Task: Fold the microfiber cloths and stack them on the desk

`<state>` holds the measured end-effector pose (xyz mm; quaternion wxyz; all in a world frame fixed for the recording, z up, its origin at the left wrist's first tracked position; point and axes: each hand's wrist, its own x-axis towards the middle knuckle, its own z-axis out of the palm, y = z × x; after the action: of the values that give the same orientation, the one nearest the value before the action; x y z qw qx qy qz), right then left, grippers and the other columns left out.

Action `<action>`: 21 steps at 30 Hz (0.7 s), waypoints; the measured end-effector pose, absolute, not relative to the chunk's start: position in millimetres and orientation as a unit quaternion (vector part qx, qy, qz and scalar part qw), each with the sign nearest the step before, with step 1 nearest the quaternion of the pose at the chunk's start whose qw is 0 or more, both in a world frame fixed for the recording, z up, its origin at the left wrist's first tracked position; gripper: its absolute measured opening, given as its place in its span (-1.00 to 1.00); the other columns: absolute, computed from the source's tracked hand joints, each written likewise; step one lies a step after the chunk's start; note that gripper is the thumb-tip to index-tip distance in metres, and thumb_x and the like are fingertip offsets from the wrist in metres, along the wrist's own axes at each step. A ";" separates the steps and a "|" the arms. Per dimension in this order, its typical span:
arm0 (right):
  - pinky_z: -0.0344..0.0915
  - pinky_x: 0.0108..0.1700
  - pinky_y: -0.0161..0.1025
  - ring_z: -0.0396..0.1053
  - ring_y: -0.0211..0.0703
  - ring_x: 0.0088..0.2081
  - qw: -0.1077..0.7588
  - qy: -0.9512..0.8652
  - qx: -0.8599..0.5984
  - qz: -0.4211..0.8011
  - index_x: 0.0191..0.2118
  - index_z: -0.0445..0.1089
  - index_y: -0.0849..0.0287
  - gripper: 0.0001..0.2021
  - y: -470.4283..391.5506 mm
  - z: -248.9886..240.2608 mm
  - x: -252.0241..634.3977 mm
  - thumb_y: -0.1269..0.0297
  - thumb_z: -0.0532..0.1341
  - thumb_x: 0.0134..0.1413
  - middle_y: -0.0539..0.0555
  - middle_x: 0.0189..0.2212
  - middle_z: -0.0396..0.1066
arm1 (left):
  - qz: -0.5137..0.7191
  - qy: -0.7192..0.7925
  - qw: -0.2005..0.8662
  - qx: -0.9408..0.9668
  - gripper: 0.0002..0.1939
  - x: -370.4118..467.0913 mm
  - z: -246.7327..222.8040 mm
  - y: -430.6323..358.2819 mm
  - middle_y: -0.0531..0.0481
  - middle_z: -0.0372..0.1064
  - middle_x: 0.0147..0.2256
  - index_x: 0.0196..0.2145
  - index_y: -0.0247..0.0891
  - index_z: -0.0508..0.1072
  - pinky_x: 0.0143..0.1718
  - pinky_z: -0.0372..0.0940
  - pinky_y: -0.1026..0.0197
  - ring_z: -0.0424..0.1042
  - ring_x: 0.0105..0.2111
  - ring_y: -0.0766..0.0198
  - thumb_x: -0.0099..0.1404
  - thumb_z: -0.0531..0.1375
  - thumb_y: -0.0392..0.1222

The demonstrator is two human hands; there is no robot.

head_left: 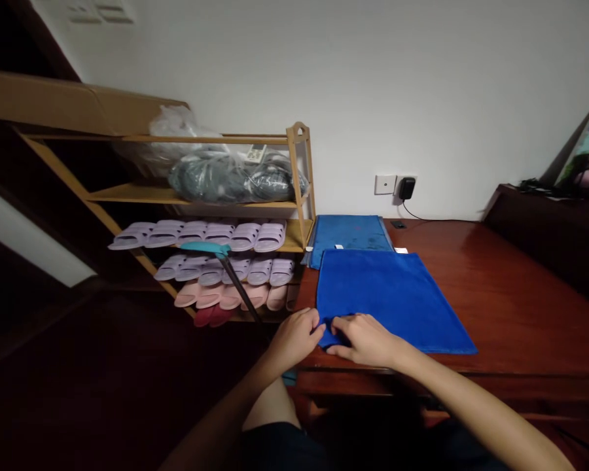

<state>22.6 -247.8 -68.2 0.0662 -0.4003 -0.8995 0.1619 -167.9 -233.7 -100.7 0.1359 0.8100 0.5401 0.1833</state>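
Observation:
A bright blue cloth [387,294] lies spread flat near the front edge of the wooden table. My left hand [298,337] is closed at the cloth's near left corner, with thumb and fingers pinching its edge. Just to the right, my right hand [366,339] has curled fingers gripping the same corner, where the fabric is bunched into a small dark fold. Behind it lies a stack of duller blue cloths [351,232], partly covered by the far edge of the bright one. Small white tags stick out at the stack's edge.
The reddish-brown table [510,288] extends right to a dark raised ledge [544,226] bearing cables. A black plug adapter [406,188] sits in the wall socket. To the left, a wooden rack [300,190] holds several slippers [269,235] and bagged items; a teal-topped handle [206,248] stands before it.

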 end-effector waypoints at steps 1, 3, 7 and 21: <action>0.22 -0.23 -0.22 0.45 -0.01 -0.20 0.053 -0.896 -0.415 0.152 -0.12 0.32 0.17 -0.61 -244.9 -70.9 13.9 -0.06 0.10 0.14 0.16 -0.23 0.48 | 0.206 0.536 0.151 0.805 -0.81 -168.6 -101.3 -231.9 0.07 0.23 -0.53 -0.55 -0.21 0.18 -0.48 0.07 0.25 0.27 -0.49 0.27 0.20 0.08 -0.23; 0.21 -0.28 -0.21 0.46 0.06 -0.24 0.042 -0.884 -0.447 0.133 -0.12 0.29 0.19 -0.52 -241.6 -75.4 1.4 -0.15 0.10 0.09 0.21 -0.25 0.48 | 0.253 0.521 0.184 0.794 -0.81 -169.7 -101.2 -229.2 0.09 0.19 -0.55 -0.58 -0.21 0.18 -0.47 0.09 0.26 0.26 -0.49 0.29 0.17 0.07 -0.26; 0.19 -0.30 -0.22 0.47 0.05 -0.25 0.085 -0.863 -0.483 0.121 -0.12 0.29 0.18 -0.65 -238.9 -82.1 -2.9 0.00 0.05 0.17 0.22 -0.26 0.49 | 0.330 0.456 0.253 0.787 -0.81 -169.6 -94.2 -229.6 0.04 0.30 -0.44 -0.48 -0.23 0.34 -0.34 0.23 0.25 0.34 -0.39 0.28 0.26 0.03 -0.21; 0.26 -0.28 -0.13 0.45 0.12 -0.21 0.134 -0.682 -0.719 0.022 -0.04 0.34 0.18 -0.59 -201.8 -118.0 204.2 0.08 -0.09 0.20 0.27 -0.23 0.48 | 0.108 0.431 0.014 0.896 -0.45 -171.3 -119.9 -242.2 -0.03 -0.15 0.32 0.31 -0.11 -0.05 0.24 -0.12 -0.09 -0.15 0.30 0.11 0.44 -0.15 0.07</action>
<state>204.2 -201.8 -118.0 0.1336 -0.7185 -0.6822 0.0223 -171.3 -242.2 -119.9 0.0144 0.8957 0.4310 0.1082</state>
